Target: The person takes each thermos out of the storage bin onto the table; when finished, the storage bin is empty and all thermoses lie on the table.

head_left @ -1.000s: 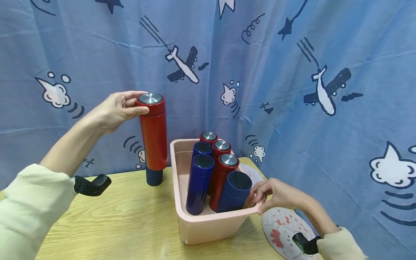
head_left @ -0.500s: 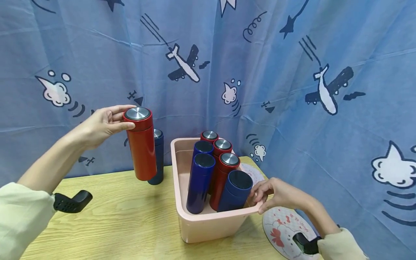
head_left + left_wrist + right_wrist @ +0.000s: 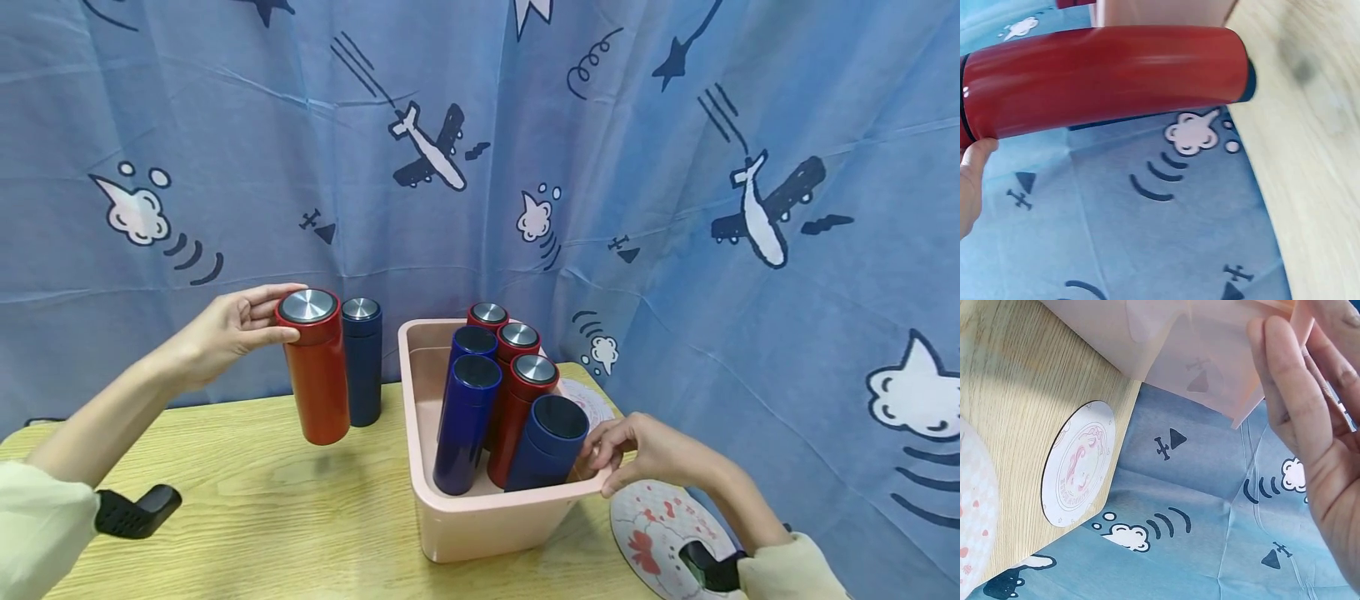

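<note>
My left hand [image 3: 228,333] grips a red thermos [image 3: 321,387] by its cap, fingers behind and thumb in front. The bottle is nearly upright, its base close over the table; in the left wrist view the red body [image 3: 1116,78] lies across the top. Just behind it a dark blue thermos [image 3: 363,367] stands on the table. My right hand [image 3: 645,454] pinches the rim of a pink bin [image 3: 487,529] at its right corner. Inside the bin stand several thermoses, among them a glossy blue one [image 3: 463,437], a red one [image 3: 521,425] and a matte blue one [image 3: 551,442].
A round patterned mat [image 3: 660,533] lies right of the bin, and a smaller round mat [image 3: 1079,464] lies farther back. The wooden table [image 3: 300,517] ends at a blue curtain [image 3: 247,150] printed with planes and clouds.
My left hand has carried the red thermos left and down, from in front of the dark blue one to beside it and low over the table. My right hand stays on the bin's rim.
</note>
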A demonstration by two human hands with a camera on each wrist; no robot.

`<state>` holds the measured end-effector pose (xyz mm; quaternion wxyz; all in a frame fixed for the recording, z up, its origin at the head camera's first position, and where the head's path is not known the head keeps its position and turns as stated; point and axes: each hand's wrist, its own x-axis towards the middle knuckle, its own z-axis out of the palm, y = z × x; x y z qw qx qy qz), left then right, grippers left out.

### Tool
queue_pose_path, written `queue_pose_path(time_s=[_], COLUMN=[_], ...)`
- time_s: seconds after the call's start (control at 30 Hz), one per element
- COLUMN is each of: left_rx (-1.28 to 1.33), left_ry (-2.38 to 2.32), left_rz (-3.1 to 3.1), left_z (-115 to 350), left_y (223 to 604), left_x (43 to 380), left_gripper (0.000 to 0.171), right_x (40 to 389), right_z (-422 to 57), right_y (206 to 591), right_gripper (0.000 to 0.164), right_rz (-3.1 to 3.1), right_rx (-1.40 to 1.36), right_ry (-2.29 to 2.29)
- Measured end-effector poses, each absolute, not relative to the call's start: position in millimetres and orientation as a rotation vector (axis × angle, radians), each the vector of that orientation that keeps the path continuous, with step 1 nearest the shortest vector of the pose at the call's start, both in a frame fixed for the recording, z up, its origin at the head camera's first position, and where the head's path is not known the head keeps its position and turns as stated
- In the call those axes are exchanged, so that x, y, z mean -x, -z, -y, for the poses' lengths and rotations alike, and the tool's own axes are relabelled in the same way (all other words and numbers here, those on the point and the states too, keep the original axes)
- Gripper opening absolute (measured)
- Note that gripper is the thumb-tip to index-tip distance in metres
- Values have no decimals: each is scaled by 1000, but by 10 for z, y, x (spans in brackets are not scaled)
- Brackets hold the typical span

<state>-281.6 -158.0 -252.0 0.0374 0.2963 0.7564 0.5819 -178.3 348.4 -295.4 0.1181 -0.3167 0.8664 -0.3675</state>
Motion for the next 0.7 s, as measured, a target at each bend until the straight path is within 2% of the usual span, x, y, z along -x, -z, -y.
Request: queue_pose_path(time_s=[0.7], left_rx=[-787], left_ry=[-1831], left_rz=[-2249], left_z=[1628], left_y=[2999], left_x=[2820], left_gripper=[68], right_x=[1781], right_z=[-3488], right_y=[2959], right_gripper=[16], right_rz=[-2525], right_rx=[929], right_ry=[1103])
